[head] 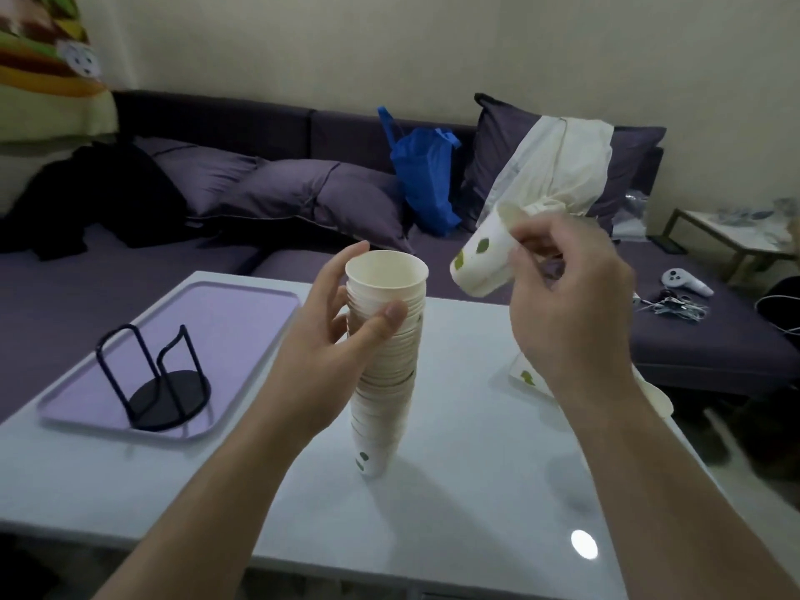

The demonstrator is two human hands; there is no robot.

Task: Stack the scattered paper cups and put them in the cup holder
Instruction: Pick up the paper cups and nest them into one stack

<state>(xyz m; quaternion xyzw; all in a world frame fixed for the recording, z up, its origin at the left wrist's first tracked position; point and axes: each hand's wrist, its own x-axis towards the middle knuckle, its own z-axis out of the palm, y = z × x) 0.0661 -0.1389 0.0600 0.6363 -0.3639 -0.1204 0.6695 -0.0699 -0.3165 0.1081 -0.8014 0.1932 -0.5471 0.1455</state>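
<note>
Midway through stacking: left hand (333, 335) wrapped in a curled grip around the tall stack of paper cups (385, 361) standing on the tabletop (476, 469), right hand (571, 305) pinching a single paper cup (480, 262) by its rim, tilted, just right of the stack's open top. Next, probably: turn that cup base-down, line up over the top rim, drop in; wire cup holder (158, 378) waiting empty on the purple tray (242, 305), more loose cups (526, 376) half hidden behind the right wrist.

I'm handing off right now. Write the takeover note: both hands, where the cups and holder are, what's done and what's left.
Left hand grips the tall cup stack, which stands upright on the table.
Right hand holds a single cup, tilted, beside the stack's top.
Cup holder stands without cups on the purple tray, left.
Done: most cups stacked.
Left: add the held cup, gather the loose cups behind the right wrist, move the stack into the holder.
</note>
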